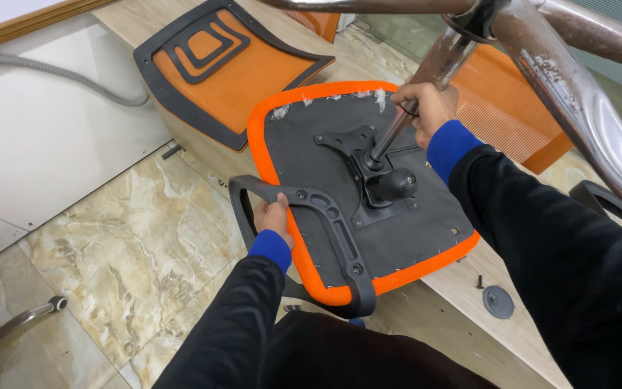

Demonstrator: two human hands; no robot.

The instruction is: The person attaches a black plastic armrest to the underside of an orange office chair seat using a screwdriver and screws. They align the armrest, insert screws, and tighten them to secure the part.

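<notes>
An upturned orange office chair seat [412,238] lies on a wooden surface, its black underside facing up. My left hand [273,214] grips the black armrest [325,216] at the seat's near-left edge. My right hand [426,108] is closed around the metal gas-lift column [404,122], which stands in the black mechanism plate [376,169] at the seat's middle. The rusty chrome star base [570,79] sticks up toward me at the upper right.
An orange mesh backrest with a black frame [224,65] lies at the back left. A black round cap [498,301] and a small screw [479,281] rest on the wood at the right. Marble floor tiles [131,252] spread at the left, with a grey hose [59,72] behind.
</notes>
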